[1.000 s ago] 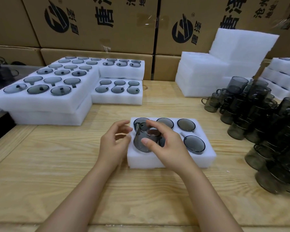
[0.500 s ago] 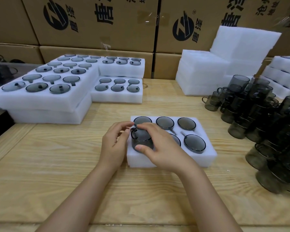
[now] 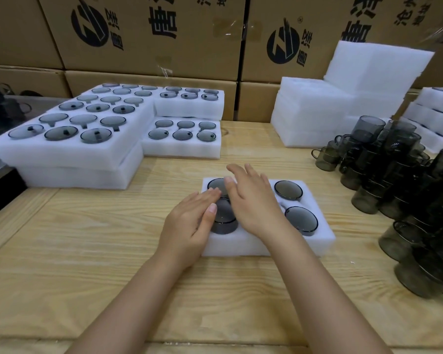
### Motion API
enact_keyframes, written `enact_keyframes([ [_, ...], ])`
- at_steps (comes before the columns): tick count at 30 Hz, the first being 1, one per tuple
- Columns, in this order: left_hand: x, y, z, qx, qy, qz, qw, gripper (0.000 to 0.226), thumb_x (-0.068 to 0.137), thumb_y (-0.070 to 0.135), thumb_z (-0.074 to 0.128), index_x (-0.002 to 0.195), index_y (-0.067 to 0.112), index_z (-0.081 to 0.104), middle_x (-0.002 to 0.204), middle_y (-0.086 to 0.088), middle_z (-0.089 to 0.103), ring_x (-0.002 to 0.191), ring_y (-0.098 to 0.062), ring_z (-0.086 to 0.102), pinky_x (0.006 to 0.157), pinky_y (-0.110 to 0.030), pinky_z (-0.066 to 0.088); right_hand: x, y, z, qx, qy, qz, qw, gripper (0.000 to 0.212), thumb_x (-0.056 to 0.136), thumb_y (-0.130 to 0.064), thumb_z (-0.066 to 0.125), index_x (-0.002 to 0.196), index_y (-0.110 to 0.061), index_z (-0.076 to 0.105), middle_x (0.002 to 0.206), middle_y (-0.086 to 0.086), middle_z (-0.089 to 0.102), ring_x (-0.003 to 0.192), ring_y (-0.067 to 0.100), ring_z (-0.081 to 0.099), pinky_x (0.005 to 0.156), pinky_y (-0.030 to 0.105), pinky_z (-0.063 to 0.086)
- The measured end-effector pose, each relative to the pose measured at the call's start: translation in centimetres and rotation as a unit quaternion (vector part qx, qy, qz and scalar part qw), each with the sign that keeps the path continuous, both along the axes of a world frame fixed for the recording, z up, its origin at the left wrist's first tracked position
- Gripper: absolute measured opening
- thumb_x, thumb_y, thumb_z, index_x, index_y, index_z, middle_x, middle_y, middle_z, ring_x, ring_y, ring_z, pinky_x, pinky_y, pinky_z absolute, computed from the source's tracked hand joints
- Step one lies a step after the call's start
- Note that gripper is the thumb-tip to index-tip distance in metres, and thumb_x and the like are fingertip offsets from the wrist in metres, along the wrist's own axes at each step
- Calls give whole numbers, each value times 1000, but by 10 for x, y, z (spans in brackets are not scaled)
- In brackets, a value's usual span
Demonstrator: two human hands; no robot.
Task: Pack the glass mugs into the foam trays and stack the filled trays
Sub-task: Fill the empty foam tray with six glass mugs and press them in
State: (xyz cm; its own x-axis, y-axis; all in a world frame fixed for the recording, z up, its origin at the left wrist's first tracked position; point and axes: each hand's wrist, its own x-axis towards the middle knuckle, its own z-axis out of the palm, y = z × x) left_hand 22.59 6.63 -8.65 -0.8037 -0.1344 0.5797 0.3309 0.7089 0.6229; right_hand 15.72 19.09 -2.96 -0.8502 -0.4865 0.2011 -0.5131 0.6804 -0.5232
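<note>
Observing from beside the table (image 3: 87,251): the foam tray (image 3: 241,247) lies in front of the person, with smoked glass mugs seated flush in its right-hand pockets (image 3: 301,219). One mug (image 3: 224,226) in the front-left pocket stands proud of the foam, its dark wall showing above the surface.

The left hand (image 3: 189,221) lies flat with fingers straight, thumb resting on that mug's top; it grips nothing. The right hand (image 3: 251,200) is spread wide over the tray's middle, also holding nothing; whether it touches the foam cannot be told.

Judgement: the step in hand is pressing this mug home. It wants an even, straight-down push from a flat palm, not a fingertip at one edge, which could tilt the glass and wedge it. The handle is hidden; it should sit in its slot before force is applied. The free hand would do well to steady the tray.

Loose mugs (image 3: 384,175) wait at the right; filled trays (image 3: 69,139) are stacked at the left.
</note>
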Motion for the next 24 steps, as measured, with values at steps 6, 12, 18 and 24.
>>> enact_keyframes([
  [6,3,2,-2,-120,-46,43,991,57,92,29,23,129,4,58,132,-8,59,129,-20,50,111,-25,25,-11,-15,-22,229,28,-52,972,54,101,-39,7,151,-19,1,159,0,-7,141,26,-26,106,54,-25],
  [12,3,4,-6,-141,-34,48,988,55,93,27,24,129,2,57,134,-9,57,133,-21,44,111,-37,31,-10,-16,-24,247,33,-53,967,52,101,-38,9,150,-20,5,159,4,-4,144,27,-16,107,57,-19],
  [18,1,1,-10,180,-49,-20,982,38,92,21,47,129,27,54,146,7,42,137,-4,37,113,-23,29,-14,-6,-23,108,3,-34,994,46,103,-31,20,146,-15,25,158,2,17,146,22,5,113,36,11],
  [24,-8,-11,-16,319,-138,-72,935,52,96,15,54,140,39,41,130,27,51,123,13,45,99,-12,39,-10,-11,-28,180,43,-61,981,55,100,-19,26,150,-19,2,159,-2,7,146,21,-2,113,50,-14],
])
